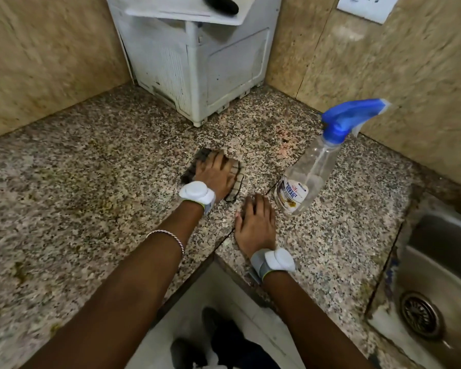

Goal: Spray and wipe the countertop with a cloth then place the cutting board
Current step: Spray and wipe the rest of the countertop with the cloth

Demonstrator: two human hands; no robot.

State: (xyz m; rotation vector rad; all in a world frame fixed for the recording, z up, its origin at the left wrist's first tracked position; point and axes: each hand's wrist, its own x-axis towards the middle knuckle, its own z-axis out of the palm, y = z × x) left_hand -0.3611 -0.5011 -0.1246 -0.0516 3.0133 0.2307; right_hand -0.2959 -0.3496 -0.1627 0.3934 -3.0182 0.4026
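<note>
Granite countertop (91, 182), one cloth (236, 179) under left hand (214, 173), one spray bottle (309, 171)

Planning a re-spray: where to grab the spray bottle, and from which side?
Best guess: take the bottle at its narrow neck under the blue head, coming from the near left, where the right hand rests. It stands upright, nozzle and trigger facing right, so the index can reach the trigger.

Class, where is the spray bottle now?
In the head view, the spray bottle stands on the countertop right of centre, beside the right hand and left of the sink.
</note>
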